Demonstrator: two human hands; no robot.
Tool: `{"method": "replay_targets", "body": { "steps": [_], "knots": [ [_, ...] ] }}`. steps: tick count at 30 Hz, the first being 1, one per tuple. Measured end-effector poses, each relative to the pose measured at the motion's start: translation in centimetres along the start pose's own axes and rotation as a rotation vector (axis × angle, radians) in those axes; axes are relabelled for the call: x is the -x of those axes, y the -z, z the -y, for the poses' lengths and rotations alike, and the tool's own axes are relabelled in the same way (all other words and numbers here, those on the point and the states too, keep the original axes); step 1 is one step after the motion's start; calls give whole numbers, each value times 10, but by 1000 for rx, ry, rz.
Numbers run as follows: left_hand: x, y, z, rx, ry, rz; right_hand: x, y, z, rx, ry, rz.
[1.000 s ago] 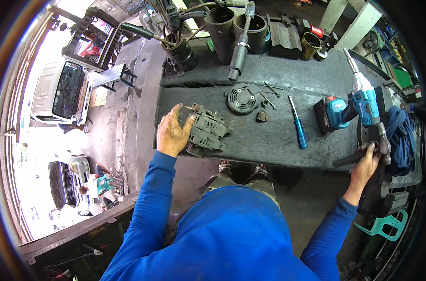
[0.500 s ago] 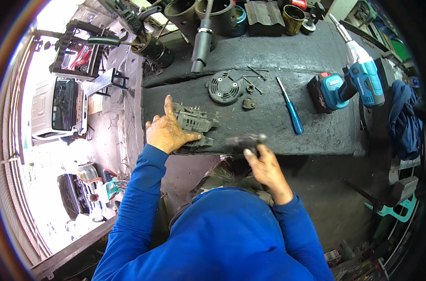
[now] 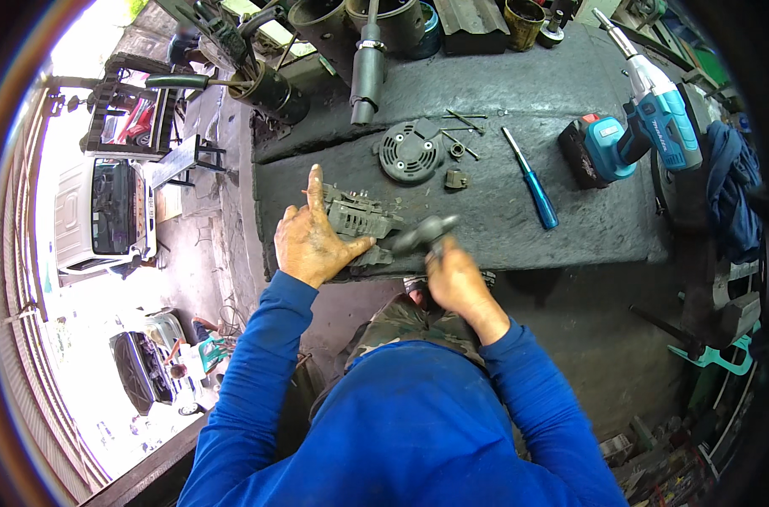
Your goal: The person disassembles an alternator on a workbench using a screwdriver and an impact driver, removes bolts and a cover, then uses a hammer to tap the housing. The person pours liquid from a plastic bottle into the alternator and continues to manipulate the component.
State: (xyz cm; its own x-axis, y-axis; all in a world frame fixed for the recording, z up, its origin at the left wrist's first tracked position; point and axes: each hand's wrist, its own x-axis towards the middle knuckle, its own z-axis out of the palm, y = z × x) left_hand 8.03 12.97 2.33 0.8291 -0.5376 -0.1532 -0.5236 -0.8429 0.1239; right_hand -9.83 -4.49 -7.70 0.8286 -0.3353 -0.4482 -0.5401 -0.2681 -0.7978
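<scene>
My left hand (image 3: 307, 241) holds a grey metal alternator (image 3: 355, 213) down at the bench's near edge, thumb and index finger stretched along it. Its other fingers curl at the alternator's left side and are partly hidden. In my right hand (image 3: 458, 283) is a hammer (image 3: 428, 230), its head blurred by motion close to the alternator's right end. Beyond them lie a round vented cover (image 3: 408, 152), a small block-like part (image 3: 456, 179), a small ring-shaped part (image 3: 457, 149) and several long bolts (image 3: 469, 122).
A blue-handled screwdriver (image 3: 540, 198) and a teal cordless impact wrench (image 3: 654, 127) rest on the right of the dark bench (image 3: 502, 245). Metal canisters (image 3: 321, 34) stand along the back, with a tool-filled can (image 3: 274, 97) at the back left. Blue cloth (image 3: 733, 186) hangs at the right.
My right hand has swung the hammer leftward, bringing its head up to the alternator's right end. My left hand keeps its hold; the whole view has shifted slightly.
</scene>
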Motion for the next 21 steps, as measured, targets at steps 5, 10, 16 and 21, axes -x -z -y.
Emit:
{"method": "replay_targets", "body": {
  "steps": [5,10,16,21],
  "knots": [
    [0,-4,6,-26,-49,-46,-3,12,4,-27,6,-156],
    [-1,2,4,-55,-25,45,4,5,27,187,14,-144],
    [0,5,0,-97,-51,-3,2,15,31,135,-1,-270],
    [3,-2,4,-85,-68,-52,5,2,20,408,60,110]
  ]
}}
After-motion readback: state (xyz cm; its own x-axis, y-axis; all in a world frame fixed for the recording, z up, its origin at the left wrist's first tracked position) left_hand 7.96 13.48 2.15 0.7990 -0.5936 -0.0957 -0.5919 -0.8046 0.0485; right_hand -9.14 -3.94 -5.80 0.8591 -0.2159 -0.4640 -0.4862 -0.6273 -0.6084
